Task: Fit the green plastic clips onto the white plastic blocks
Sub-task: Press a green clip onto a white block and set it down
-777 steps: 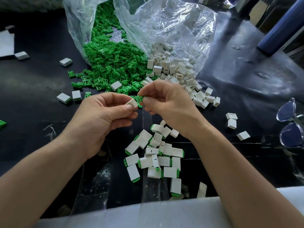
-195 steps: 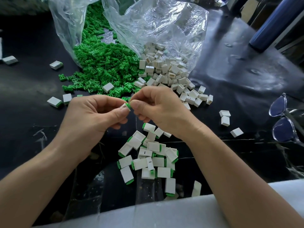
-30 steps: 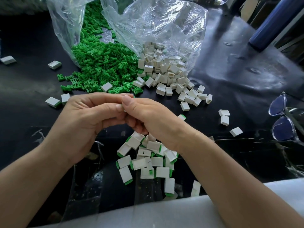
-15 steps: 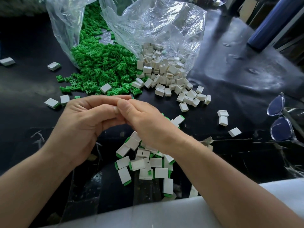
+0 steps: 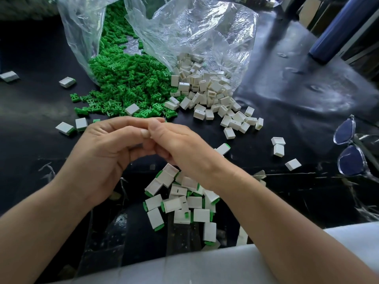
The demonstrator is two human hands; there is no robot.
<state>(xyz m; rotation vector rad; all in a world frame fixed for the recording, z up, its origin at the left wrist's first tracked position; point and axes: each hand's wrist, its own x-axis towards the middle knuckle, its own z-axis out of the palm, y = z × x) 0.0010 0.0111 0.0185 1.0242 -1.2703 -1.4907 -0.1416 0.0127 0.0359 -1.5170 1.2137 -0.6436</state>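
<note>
Anything pinched between left hand [image 5: 102, 158] and right hand [image 5: 184, 152] hidden, glasses [image 5: 348, 160] cut by right edge

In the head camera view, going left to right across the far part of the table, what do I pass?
lone white block at the left edge → heap of green clips → heap of white blocks → glasses

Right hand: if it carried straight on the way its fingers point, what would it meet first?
The left hand, whose fingertips touch the right hand. Past that, probably the green clips; depth is unclear.
</note>
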